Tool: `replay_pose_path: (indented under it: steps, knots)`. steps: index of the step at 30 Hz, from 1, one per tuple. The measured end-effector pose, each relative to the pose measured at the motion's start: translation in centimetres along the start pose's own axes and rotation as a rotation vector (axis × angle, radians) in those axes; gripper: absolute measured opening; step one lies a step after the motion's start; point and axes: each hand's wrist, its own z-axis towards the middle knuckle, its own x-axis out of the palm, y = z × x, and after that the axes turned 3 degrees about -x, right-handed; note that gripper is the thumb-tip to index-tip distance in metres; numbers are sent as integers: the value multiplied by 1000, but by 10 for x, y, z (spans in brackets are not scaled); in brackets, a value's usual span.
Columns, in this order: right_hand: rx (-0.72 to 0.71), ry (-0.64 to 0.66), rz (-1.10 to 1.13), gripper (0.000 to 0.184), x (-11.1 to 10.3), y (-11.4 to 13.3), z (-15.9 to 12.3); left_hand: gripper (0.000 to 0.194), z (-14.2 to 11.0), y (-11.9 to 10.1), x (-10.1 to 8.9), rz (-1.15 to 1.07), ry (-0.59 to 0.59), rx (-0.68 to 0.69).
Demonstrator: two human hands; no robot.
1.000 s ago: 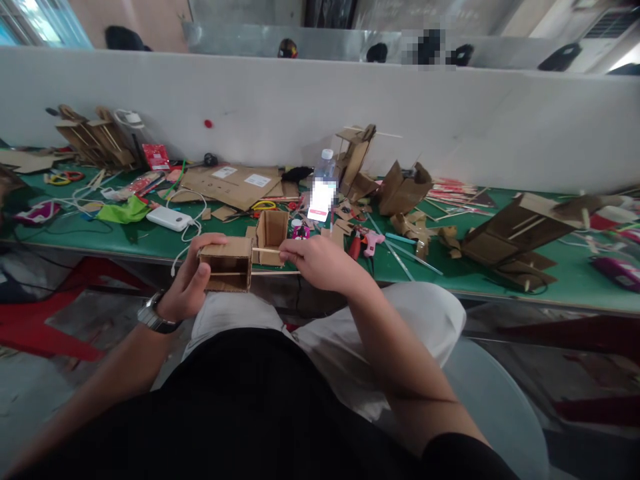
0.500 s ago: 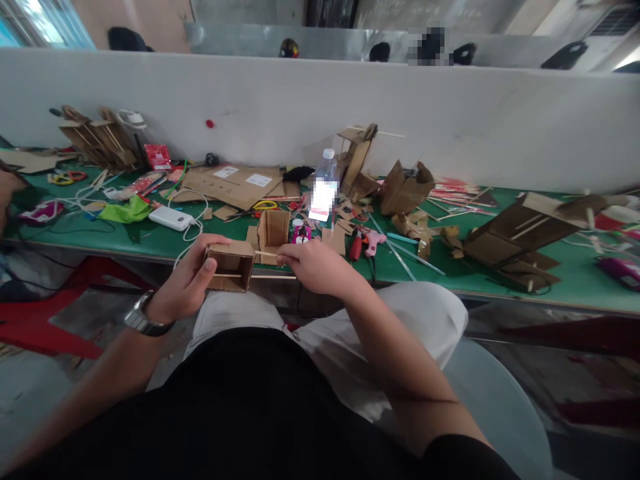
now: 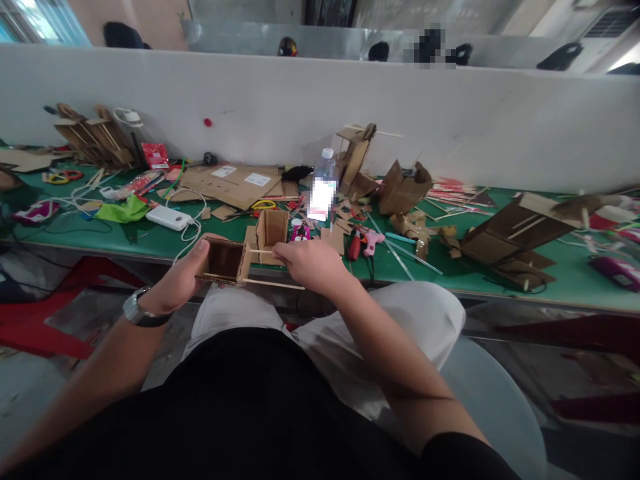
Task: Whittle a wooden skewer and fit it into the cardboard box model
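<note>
My left hand (image 3: 183,277) is closed around the left side of a small open cardboard box (image 3: 245,263), thumb on its upper rim. The box is tilted so its dark inside faces me. With its fingers pinched, my right hand (image 3: 313,263) grips a thin wooden stick (image 3: 261,251) that meets the box's right wall. A second wooden stick (image 3: 275,285) juts out to the right from the box's lower edge. Just behind, on the table, stands another open cardboard box (image 3: 273,228).
Across the green table (image 3: 295,267) lie flat cardboard (image 3: 227,183), a white power bank (image 3: 169,218), a pink glue gun (image 3: 373,241) and a bottle (image 3: 327,163). Cardboard models (image 3: 515,230) stand at both sides. A white partition (image 3: 280,100) rises behind.
My left hand has turned the box, so its opening now tips more upward and the lower stick shows to its right. My right hand still pinches the upper stick.
</note>
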Motion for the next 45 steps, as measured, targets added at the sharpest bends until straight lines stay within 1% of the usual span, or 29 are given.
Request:
replay_pose_path:
  steps: [2,3,5,8,12,14,15,16,19,22,27,31,36,39,42,45]
  knots:
    - [4,7,25,25,0,0,2,45,-2,2,-2,88,66,-50]
    - [-2,13,48,26,0,0,3,45,-4,3,-2,138,83,-48]
    - [-35,37,108,28,-3,-3,5,46,-6,5,-4,185,89,-7]
    - [-98,88,187,31,-9,-8,7,48,-7,3,-6,191,141,32]
    - [-133,102,191,30,-10,-7,5,47,-7,-12,-8,354,178,100]
    - [-129,90,153,27,-6,-1,4,45,-7,-19,-5,422,260,66]
    - [-122,87,129,25,-3,2,3,45,-8,-21,-2,419,320,29]
    - [-110,82,105,23,0,6,3,46,-9,-21,2,406,341,5]
    - [-72,54,60,24,4,11,4,48,-10,-14,15,282,210,-11]
    - [-62,47,46,29,1,9,5,48,-10,-4,26,150,169,-37]
    - [-63,55,18,28,-10,1,2,48,-6,0,30,63,149,-85]
    - [-21,34,-48,31,-17,-4,-2,47,-2,1,30,-38,76,-100]
    - [10,37,-130,33,-24,-8,-7,48,-1,3,31,-154,65,-167]
    - [8,41,-172,35,-26,-9,-8,49,0,1,32,-197,30,-197]
    - [0,40,-193,37,-27,-11,-8,54,1,-2,35,-264,20,-235]
    - [2,27,-200,38,-25,-13,-7,63,2,-6,37,-302,29,-272]
